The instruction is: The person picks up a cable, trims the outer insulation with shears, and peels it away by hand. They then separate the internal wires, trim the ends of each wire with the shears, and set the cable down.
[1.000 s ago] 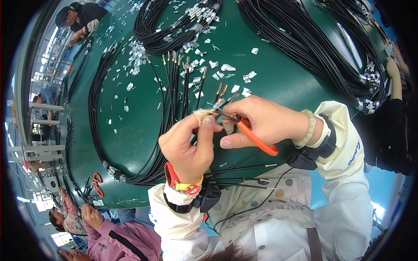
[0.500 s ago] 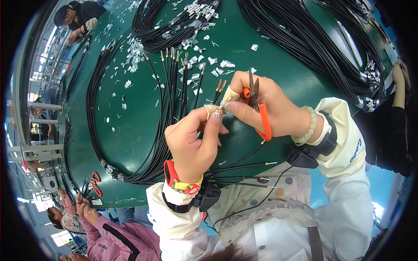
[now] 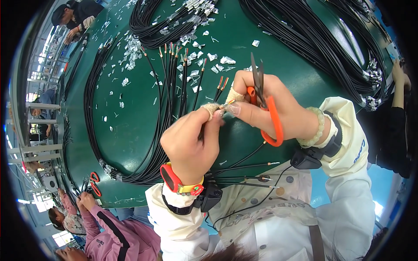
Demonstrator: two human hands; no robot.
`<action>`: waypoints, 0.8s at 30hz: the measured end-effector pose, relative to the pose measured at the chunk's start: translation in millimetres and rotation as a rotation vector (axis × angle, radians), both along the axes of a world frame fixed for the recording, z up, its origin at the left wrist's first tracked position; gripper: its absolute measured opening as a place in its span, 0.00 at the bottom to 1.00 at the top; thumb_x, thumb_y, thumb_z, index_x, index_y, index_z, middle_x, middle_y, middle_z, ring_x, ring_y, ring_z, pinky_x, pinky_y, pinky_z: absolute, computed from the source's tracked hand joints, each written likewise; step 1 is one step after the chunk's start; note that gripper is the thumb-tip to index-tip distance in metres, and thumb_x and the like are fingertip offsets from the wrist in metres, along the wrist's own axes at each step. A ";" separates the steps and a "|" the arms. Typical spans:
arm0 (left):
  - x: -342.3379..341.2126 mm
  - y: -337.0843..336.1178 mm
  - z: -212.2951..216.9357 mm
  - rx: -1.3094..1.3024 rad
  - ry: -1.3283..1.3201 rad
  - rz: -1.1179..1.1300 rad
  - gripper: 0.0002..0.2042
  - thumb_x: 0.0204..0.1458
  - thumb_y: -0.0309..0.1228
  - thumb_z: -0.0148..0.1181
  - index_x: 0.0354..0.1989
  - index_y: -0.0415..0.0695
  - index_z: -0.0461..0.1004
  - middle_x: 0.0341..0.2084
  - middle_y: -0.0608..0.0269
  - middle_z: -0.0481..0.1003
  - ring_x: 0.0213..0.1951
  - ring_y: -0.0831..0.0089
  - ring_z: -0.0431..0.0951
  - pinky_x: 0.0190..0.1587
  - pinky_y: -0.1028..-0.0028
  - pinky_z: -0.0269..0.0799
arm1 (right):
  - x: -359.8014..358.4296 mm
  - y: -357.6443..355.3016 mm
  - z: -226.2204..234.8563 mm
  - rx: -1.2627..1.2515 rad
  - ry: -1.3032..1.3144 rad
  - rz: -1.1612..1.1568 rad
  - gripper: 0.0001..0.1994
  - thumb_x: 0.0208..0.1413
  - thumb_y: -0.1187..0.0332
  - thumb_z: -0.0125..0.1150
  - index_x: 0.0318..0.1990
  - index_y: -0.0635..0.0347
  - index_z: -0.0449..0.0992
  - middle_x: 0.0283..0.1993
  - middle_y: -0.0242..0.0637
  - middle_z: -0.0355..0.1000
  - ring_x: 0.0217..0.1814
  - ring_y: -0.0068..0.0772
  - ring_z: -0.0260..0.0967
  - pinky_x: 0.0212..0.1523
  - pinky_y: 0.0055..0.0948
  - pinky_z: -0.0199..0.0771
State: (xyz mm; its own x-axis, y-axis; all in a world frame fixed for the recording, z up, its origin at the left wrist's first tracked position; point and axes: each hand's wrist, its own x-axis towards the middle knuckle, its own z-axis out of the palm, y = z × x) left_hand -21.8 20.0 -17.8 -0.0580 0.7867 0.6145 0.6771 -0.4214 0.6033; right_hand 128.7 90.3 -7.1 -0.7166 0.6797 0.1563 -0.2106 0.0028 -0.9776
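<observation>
My left hand point(image 3: 191, 139) is closed, its thumb and taped index finger pinching the stripped end of a black cable point(image 3: 225, 105). Thin coloured wires show there, between the two hands. Opposite, my right hand point(image 3: 278, 104) pinches the same wires with thumb and wrapped index finger. Small scissors point(image 3: 259, 80) with orange handles are tucked in that right hand, blades pointing up and slightly apart. Most of the held cable is hidden behind my hands. Just beyond the fingertips, other cable ends point(image 3: 221, 83) with bared reddish wires lie on the green table point(image 3: 130, 148).
A looped cable bundle point(image 3: 91, 113) lies left, and more coils point(image 3: 300, 43) lie at far right. Foil scraps point(image 3: 133, 54) litter the tabletop. Orange-handled scissors point(image 3: 95, 183) rest near the left edge. Co-workers sit at left, one in a pink sleeve point(image 3: 109, 232); another's hand point(image 3: 399, 78) is at right.
My left hand has turned and shifted slightly left. The right hand has moved a little right, and the scissors in it have tilted and shifted. Both hands still pinch the wires.
</observation>
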 end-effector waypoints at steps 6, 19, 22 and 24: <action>-1.1 -2.7 4.4 -0.519 -0.511 -0.093 0.04 0.48 0.23 0.55 0.27 0.34 0.72 0.14 0.66 0.72 0.15 0.85 0.69 0.16 0.86 0.58 | -0.2 11.2 -20.6 0.841 -0.135 -0.197 0.08 0.43 0.78 0.57 0.24 0.60 0.62 0.19 0.29 0.61 0.20 0.21 0.57 0.21 0.21 0.55; -8.8 -8.1 7.0 -0.341 -0.436 -0.026 0.04 0.47 0.22 0.55 0.29 0.33 0.72 0.17 0.63 0.74 0.19 0.85 0.72 0.19 0.87 0.62 | 1.5 8.3 -1.5 1.016 -0.182 -0.384 0.14 0.35 0.68 0.67 0.28 0.57 0.68 0.16 0.27 0.60 0.18 0.24 0.58 0.25 0.22 0.54; -12.8 -11.4 10.3 -0.316 -0.418 -0.008 0.04 0.47 0.22 0.55 0.29 0.33 0.72 0.17 0.63 0.74 0.19 0.84 0.72 0.20 0.87 0.63 | -1.1 4.0 3.1 0.950 -0.297 -0.353 0.17 0.33 0.62 0.69 0.29 0.57 0.68 0.15 0.26 0.60 0.17 0.24 0.58 0.25 0.21 0.54; -15.2 -13.4 11.9 -0.269 -0.402 -0.010 0.04 0.47 0.22 0.55 0.29 0.33 0.72 0.17 0.63 0.74 0.18 0.85 0.71 0.19 0.86 0.63 | -5.4 2.0 0.3 0.976 -0.360 -0.332 0.20 0.32 0.55 0.69 0.29 0.57 0.68 0.14 0.27 0.59 0.16 0.27 0.58 0.24 0.23 0.55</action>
State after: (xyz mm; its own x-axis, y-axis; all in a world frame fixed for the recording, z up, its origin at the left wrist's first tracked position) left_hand -37.0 6.6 -5.9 -0.2410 0.9165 0.3192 0.3642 -0.2195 0.9051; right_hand 123.2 92.3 -6.8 -0.6322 0.5445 0.5512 0.2415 0.8145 -0.5276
